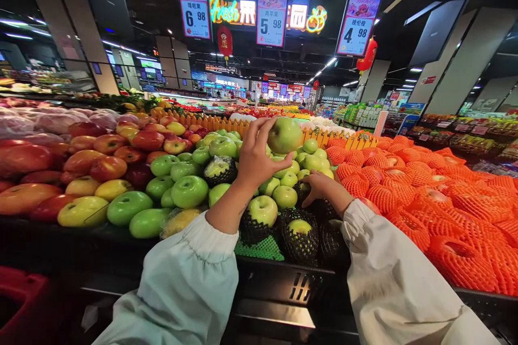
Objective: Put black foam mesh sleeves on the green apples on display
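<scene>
Smooth, round green apple (pixel 285 135) is held up by the left hand (pixel 259 157), above the far part of the loose green apple pile (pixel 284 197). Fingers are wrapped on its left side, thumb is set low; right side is left uncovered.

Right hand (pixel 324 186) is placed low at the right of the pile, fingers curved by dark netted fruit. Whether anything is gripped there can't be told; fingertips are lost against the black mesh.

Handling, as judged: held apple should be firm, stiff, moderately light. Bare skin looks glossy, so some slip is to be expected; bruising if dropped or squeezed with nails. Best taken around its widest part, thumb opposed to fingers, palm kept behind.

Near row: green apples in black stretchy mesh sleeves (pixel 300 241). More friction is expected there, but sleeves may be shifted if pinched; fruit itself should be gripped through the mesh. Neighbours are packed touching, so a roll could be triggered by a low pull.
</scene>
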Demonstrator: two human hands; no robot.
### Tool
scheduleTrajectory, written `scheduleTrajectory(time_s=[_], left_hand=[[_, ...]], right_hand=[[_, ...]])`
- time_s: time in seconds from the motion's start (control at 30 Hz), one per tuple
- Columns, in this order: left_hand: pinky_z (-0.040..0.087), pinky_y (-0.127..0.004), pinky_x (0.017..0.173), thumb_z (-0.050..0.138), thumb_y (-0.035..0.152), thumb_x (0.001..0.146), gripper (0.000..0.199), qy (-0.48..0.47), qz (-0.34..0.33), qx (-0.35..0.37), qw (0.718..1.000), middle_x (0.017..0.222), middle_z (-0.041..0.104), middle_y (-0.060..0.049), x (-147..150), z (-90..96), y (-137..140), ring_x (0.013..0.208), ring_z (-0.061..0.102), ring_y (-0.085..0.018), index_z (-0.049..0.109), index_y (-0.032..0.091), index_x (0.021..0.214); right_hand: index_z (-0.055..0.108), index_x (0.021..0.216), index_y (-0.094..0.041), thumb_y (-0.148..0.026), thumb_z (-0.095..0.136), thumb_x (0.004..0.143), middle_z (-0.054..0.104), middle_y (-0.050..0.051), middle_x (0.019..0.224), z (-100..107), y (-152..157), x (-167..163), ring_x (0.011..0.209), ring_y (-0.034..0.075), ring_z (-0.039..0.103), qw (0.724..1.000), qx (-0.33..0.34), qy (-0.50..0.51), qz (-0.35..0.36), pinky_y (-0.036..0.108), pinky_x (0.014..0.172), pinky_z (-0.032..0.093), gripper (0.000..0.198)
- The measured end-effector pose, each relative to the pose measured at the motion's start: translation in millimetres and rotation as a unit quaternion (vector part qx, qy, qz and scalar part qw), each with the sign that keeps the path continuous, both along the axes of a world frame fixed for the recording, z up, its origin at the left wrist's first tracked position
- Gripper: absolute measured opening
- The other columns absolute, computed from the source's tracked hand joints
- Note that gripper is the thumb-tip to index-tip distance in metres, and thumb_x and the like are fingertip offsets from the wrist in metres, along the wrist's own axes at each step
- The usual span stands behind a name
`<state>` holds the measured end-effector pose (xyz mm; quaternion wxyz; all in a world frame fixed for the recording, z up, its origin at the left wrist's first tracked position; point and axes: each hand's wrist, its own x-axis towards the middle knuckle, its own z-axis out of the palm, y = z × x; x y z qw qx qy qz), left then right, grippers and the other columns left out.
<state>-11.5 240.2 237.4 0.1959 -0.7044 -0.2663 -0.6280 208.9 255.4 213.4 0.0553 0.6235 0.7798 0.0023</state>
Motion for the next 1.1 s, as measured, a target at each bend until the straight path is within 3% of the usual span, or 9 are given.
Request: scheduleTrajectory(time_s=[0.1, 0.17, 0.33, 0.5, 0.6, 0.73, 0.87, 1.0, 1.1], left_hand=[[0.049, -0.047, 0.112, 0.079, 0.031, 0.074, 0.074, 0.084, -0.024, -0.053, 0.995, 0.133, 0.056, -0.011, 1, 0.6, -1, 0.125, 0.058, -0.03, 0.048, 0.024, 0.141], [0.051, -0.047, 0.11, 0.08, 0.031, 0.073, 0.07, 0.153, -0.037, -0.11, 0.981, 0.131, 0.058, -0.011, 3, 0.2, -2, 0.122, 0.06, -0.03, 0.052, 0.023, 0.137], [0.052, -0.048, 0.107, 0.082, 0.034, 0.068, 0.066, 0.29, -0.06, -0.222, 0.929, 0.128, 0.061, -0.013, 7, -1.8, -3, 0.118, 0.062, -0.033, 0.06, 0.018, 0.129], [0.054, -0.048, 0.1, 0.083, 0.036, 0.067, 0.064, 0.337, -0.078, -0.293, 0.892, 0.123, 0.064, -0.012, 10, -2.5, -6, 0.11, 0.065, -0.032, 0.064, 0.018, 0.125], [0.053, -0.046, 0.101, 0.083, 0.036, 0.066, 0.062, 0.343, -0.129, -0.315, 0.875, 0.123, 0.065, -0.01, 13, -4.8, -7, 0.11, 0.065, -0.031, 0.064, 0.02, 0.123], [0.052, -0.043, 0.102, 0.085, 0.037, 0.066, 0.061, 0.358, -0.15, -0.324, 0.863, 0.124, 0.065, -0.009, 16, -9.0, -5, 0.111, 0.065, -0.03, 0.063, 0.022, 0.121], [0.052, -0.044, 0.101, 0.085, 0.038, 0.067, 0.062, 0.368, -0.128, -0.329, 0.86, 0.125, 0.065, -0.01, 16, -11.6, -2, 0.111, 0.065, -0.031, 0.063, 0.02, 0.122], [0.052, -0.046, 0.102, 0.085, 0.036, 0.068, 0.065, 0.381, -0.144, -0.33, 0.851, 0.127, 0.064, -0.012, 23, -16.0, -2, 0.113, 0.064, -0.032, 0.062, 0.017, 0.126], [0.053, -0.044, 0.1, 0.086, 0.036, 0.068, 0.065, 0.403, -0.168, -0.327, 0.838, 0.124, 0.065, -0.013, 33, -22.0, -2, 0.111, 0.065, -0.031, 0.061, 0.016, 0.125]], right_hand=[[0.045, 0.159, -0.021, -0.046, 0.101, 0.056, 0.045, 0.021, 0.159, 0, -7, 6, 0.135, 0.043, 0.057, 0.999, -0.001, 0.029, 0.018, 0.044, 0.114, 0.045, 0.12], [0.04, 0.161, -0.018, -0.046, 0.1, 0.058, 0.05, 0.02, 0.156, 3, -14, 12, 0.138, 0.039, 0.055, 0.997, 0.013, 0.068, 0.031, 0.042, 0.114, 0.046, 0.122], [0.069, 0.134, -0.017, -0.031, 0.091, 0.073, 0.072, 0.015, 0.131, 13, -22, 18, 0.123, 0.036, 0.066, 0.996, 0.039, 0.072, 0.022, 0.041, 0.103, 0.052, 0.066], [0.077, 0.119, -0.019, -0.019, 0.096, 0.062, 0.077, 0.013, 0.119, 14, -14, 11, 0.112, 0.036, 0.071, 0.996, 0.038, 0.069, 0.029, 0.039, 0.093, 0.056, 0.06], [0.075, 0.123, -0.017, -0.014, 0.097, 0.057, 0.077, 0.013, 0.121, 11, -14, 9, 0.112, 0.037, 0.072, 0.995, 0.048, 0.083, 0.034, 0.039, 0.093, 0.056, 0.069], [0.076, 0.122, -0.016, -0.019, 0.096, 0.062, 0.078, 0.014, 0.116, 9, -27, 15, 0.11, 0.038, 0.073, 0.99, 0.087, 0.111, 0.028, 0.04, 0.091, 0.057, 0.063], [0.07, 0.13, -0.017, -0.031, 0.074, 0.092, 0.073, 0.015, 0.13, 19, -39, 24, 0.116, 0.032, 0.071, 0.961, 0.197, 0.195, 0.007, 0.041, 0.095, 0.056, 0.041], [0.076, 0.105, -0.018, -0.035, 0.058, 0.1, 0.08, 0.01, 0.104, 28, -42, 26, 0.091, 0.027, 0.075, 0.905, 0.293, 0.308, -0.025, 0.038, 0.082, 0.056, 0.025], [0.075, 0.099, -0.017, -0.041, 0.054, 0.101, 0.08, 0.011, 0.098, 28, -41, 24, 0.089, 0.027, 0.075, 0.903, 0.277, 0.324, -0.047, 0.037, 0.078, 0.055, 0.032]])
